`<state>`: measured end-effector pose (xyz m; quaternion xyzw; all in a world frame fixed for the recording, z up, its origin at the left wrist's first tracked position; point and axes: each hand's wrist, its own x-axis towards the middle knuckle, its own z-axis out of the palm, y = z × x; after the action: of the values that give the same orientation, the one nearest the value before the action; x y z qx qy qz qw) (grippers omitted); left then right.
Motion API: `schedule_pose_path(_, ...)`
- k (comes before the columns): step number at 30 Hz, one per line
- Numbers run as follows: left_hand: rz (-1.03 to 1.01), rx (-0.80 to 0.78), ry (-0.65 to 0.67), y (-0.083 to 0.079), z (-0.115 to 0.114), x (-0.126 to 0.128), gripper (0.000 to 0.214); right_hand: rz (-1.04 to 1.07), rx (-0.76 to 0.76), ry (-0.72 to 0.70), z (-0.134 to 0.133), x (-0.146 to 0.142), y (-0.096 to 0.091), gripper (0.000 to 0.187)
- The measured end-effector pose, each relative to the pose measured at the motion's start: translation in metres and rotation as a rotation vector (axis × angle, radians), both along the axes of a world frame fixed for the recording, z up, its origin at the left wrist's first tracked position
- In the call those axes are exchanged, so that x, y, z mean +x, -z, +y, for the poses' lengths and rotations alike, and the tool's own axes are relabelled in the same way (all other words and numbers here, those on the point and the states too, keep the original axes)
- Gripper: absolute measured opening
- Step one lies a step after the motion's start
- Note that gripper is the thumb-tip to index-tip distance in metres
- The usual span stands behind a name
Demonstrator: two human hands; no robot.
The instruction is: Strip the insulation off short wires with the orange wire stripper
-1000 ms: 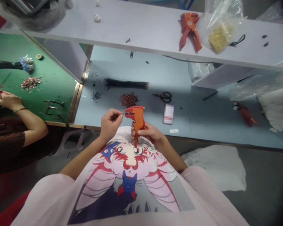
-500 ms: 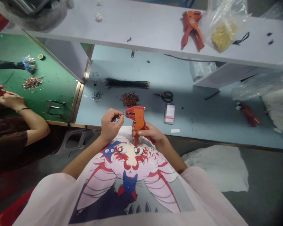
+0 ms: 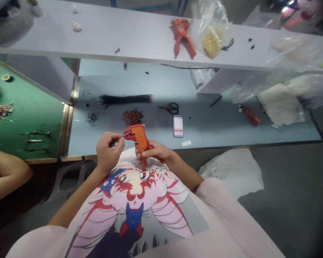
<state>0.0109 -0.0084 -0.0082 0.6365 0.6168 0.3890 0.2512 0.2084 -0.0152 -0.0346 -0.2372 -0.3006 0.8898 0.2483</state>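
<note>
My right hand (image 3: 153, 151) grips the handles of an orange wire stripper (image 3: 141, 141), which stands upright in front of my chest. My left hand (image 3: 107, 150) pinches a thin black wire (image 3: 120, 138) between finger and thumb. The wire's tip reaches into the stripper's jaws. Beyond my hands on the pale blue workbench (image 3: 204, 134) lie a bundle of black wires (image 3: 123, 100), a heap of reddish-brown wire clippings (image 3: 132, 117), black-handled scissors (image 3: 172, 108) and a blurred white packet (image 3: 178, 126).
A white shelf (image 3: 97, 39) spans the bench, holding a second orange wire stripper (image 3: 183, 37) and a plastic bag of yellow material (image 3: 212, 42). At left, a co-worker's arm (image 3: 9, 172) lies beside a green bench (image 3: 34, 118). A white sheet (image 3: 233, 172) lies on the floor.
The whole view has swung, so the bench and shelf sit further left and the co-worker's hand has gone from view. My hands still hold the stripper and wire together.
</note>
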Motion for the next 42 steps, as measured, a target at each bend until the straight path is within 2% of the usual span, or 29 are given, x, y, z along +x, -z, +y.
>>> schedule_pose_path(7,0.008,0.014,0.008,0.0,0.0,-0.002,0.007,0.049,0.007,0.026,0.0,-0.004,0.002,0.031)
schedule_pose_path(20,0.013,0.034,0.02,-0.001,0.001,-0.003,0.009,0.094,-0.071,0.061,0.0,-0.002,0.006,0.032)
schedule_pose_path(26,-0.01,0.069,-0.002,0.003,0.002,-0.004,0.009,0.08,-0.187,0.203,0.001,-0.005,0.01,0.037)
schedule_pose_path(30,-0.056,0.043,-0.028,0.004,0.001,-0.002,0.012,0.05,-0.157,0.295,0.0,-0.004,0.014,0.042)
schedule_pose_path(37,-0.107,0.047,-0.043,-0.003,0.001,-0.001,0.01,-0.014,0.02,0.052,0.002,0.005,-0.001,0.034)
schedule_pose_path(42,-0.126,0.039,-0.009,-0.003,-0.002,-0.002,0.009,-0.016,0.053,0.043,0.002,0.001,-0.008,0.035)
